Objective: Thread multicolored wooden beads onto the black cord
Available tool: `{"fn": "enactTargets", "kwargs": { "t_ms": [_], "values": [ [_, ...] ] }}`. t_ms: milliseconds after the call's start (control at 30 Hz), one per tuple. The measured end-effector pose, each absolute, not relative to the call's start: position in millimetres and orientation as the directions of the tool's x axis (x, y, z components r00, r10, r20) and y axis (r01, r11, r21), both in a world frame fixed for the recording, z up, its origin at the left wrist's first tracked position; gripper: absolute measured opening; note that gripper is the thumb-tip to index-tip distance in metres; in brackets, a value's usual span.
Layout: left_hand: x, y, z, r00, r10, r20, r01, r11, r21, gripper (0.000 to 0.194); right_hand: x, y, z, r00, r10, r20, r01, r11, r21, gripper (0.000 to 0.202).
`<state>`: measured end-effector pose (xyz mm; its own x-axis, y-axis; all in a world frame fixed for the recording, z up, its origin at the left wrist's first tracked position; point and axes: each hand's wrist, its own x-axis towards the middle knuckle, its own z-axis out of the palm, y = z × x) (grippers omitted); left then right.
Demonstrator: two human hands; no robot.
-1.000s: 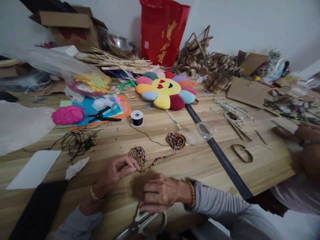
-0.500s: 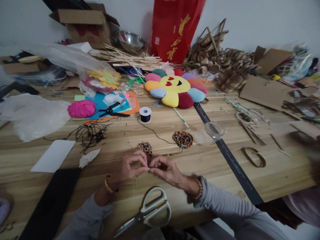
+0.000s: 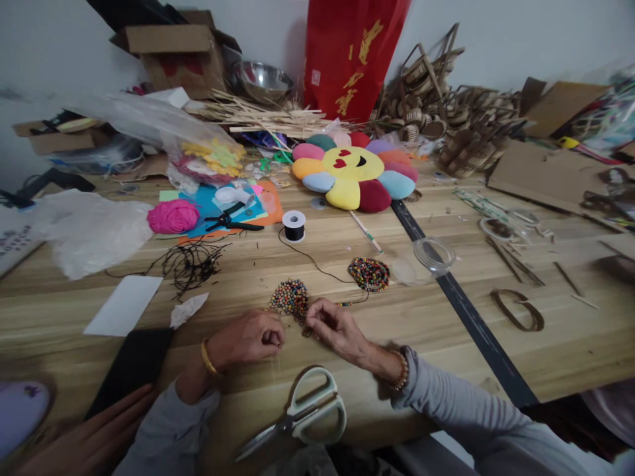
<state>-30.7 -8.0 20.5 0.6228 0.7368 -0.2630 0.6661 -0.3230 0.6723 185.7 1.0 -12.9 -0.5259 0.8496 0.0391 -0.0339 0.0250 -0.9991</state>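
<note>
Just in front of a loose pile of small multicoloured beads (image 3: 290, 297), my left hand (image 3: 251, 337) is closed in a pinch. A fine clear thread (image 3: 276, 367) hangs below its fingertips. At the pile's right edge, my right hand (image 3: 337, 330) has thumb and forefinger pinched together; whatever sits between them is too small to make out. Behind it lies a coiled string of beads (image 3: 368, 274), with a black cord running from it to a white spool (image 3: 294, 227). Below my hands rest scissors (image 3: 302, 413) with pale handles.
Another person's hand (image 3: 94, 430) reaches in at lower left, near a black flat object (image 3: 131, 363). A flower cushion (image 3: 354, 172), pink yarn (image 3: 173, 216), pliers (image 3: 231, 221) and tangled black cord (image 3: 193, 264) lie farther back. A clear tape roll (image 3: 434, 256) sits at right.
My hands have moved apart from fingertips touching; the left went left, the right slightly right towards the beads. The other person's hand has entered at lower left. The view has shifted slightly.
</note>
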Motion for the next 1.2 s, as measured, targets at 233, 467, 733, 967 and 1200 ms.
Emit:
{"fn": "enactTargets", "kwargs": {
  "t_ms": [233, 467, 733, 967, 1200],
  "values": [
    [-28.0, -7.3, 18.3, 0.634, 0.74, -0.222, 0.683, -0.403, 0.609, 0.011, 185.6, 2.0, -12.5, -0.525, 0.85, 0.032, -0.006, 0.034, -0.999, 0.03],
    [-17.2, -8.9, 16.5, 0.456, 0.883, -0.107, 0.617, -0.227, 0.754, 0.012, 185.3, 1.6, -7.5, -0.542, 0.84, 0.036, 0.001, 0.043, -0.999, 0.032],
    [-17.4, -3.9, 5.9, 0.285, 0.951, -0.123, 0.241, 0.053, 0.969, 0.018, 184.6, -0.5, -9.9, -0.553, 0.831, 0.06, -0.007, 0.067, -0.998, 0.029],
    [-17.7, -3.6, 2.6, 0.312, 0.932, -0.186, 0.14, 0.148, 0.979, 0.021, 183.9, -0.8, -12.5, -0.546, 0.835, 0.073, 0.016, 0.097, -0.995, 0.028],
    [-17.9, -2.8, 2.4, 0.326, 0.927, -0.186, 0.135, 0.149, 0.98, 0.022, 183.2, -0.4, -11.9, -0.537, 0.838, 0.096, 0.042, 0.14, -0.989, 0.025]
  ]
}}
